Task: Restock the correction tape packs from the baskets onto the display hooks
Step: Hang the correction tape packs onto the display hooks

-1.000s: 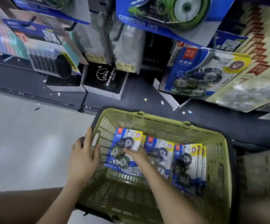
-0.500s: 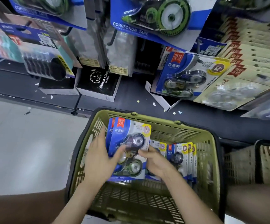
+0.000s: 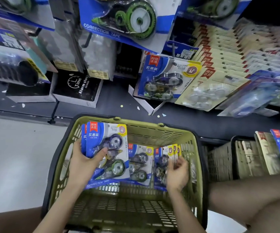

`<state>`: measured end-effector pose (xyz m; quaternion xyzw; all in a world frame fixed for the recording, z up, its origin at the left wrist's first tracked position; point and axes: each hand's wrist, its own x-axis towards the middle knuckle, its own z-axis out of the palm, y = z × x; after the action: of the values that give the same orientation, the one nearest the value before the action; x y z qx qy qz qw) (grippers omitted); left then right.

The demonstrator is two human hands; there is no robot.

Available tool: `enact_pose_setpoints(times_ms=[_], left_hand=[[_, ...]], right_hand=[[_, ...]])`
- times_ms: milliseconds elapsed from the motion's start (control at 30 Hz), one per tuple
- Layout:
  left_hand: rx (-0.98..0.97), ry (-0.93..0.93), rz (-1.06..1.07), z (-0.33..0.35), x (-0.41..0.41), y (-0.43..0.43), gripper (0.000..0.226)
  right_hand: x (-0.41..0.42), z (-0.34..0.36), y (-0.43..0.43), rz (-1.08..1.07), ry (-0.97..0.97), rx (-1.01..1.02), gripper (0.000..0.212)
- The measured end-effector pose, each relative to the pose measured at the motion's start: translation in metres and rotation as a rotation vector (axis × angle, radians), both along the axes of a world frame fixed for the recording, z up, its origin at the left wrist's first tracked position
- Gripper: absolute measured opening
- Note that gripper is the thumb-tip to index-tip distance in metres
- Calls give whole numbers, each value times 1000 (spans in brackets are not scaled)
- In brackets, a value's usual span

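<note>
The left hand (image 3: 83,163) grips a small stack of blue carded correction tape packs (image 3: 107,148) above the olive-green plastic basket (image 3: 152,130). The right hand (image 3: 177,172) curls at the upright packs (image 3: 167,158) inside, though whether it grips them is unclear. None of these is hung yet, and several remain in the basket. Half a second ago both hands held the stack.

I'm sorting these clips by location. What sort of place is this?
Most likely a shop's stationery aisle: carded correction tape packs hang in rows, boxed alarm clocks sit beneath them, and a green shopping basket on the floor holds more of the same packs.
</note>
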<state>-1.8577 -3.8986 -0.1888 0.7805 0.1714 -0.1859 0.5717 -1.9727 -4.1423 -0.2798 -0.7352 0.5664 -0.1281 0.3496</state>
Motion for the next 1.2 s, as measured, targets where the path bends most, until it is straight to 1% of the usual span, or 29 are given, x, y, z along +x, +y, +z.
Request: enact_pose_setpoints(times_ms=[100,167,300,367,400,433,567,667,733,833,933,1033,1100,1200], left_hand=[[20,-18,-22,-2,-1,1,60],[23,-28,-33,-3,-2,2,60],[70,-54,-50,-4,-3,3,59],[84,-69,-63,0,-5,2,59],[91,-80,-68,2,-5,2,59],[97,-93,-74,4,-6,2,58],[124,-146,-88,22,-9,4,55],[137,-170,-104,43,-8,8,64],[145,-212,-113,58,-5,11,74],[166,-311,-135,84,-1,10,69],[157,-415,-171,117,5,6,64],[123,-521,-197,159,11,-6,71],[80,-598,-209,186,16,-16,72],[-11,-701,-182,224,21,-30,68]], right_hand=[[9,2,-2,184,293,-134,37],[17,3,-7,303,461,-176,33],[38,6,-25,487,606,-108,27],[45,6,-29,595,618,-52,25],[48,6,-29,613,600,-21,23],[49,8,-29,604,567,7,22],[45,19,-29,506,369,114,50],[45,33,-32,477,85,259,54],[49,54,-37,475,-92,284,51],[57,104,-39,495,-315,328,43],[62,157,-45,512,-477,386,37],[66,212,-57,508,-639,413,24],[67,251,-64,484,-784,403,11],[70,302,-76,430,-941,282,10]])
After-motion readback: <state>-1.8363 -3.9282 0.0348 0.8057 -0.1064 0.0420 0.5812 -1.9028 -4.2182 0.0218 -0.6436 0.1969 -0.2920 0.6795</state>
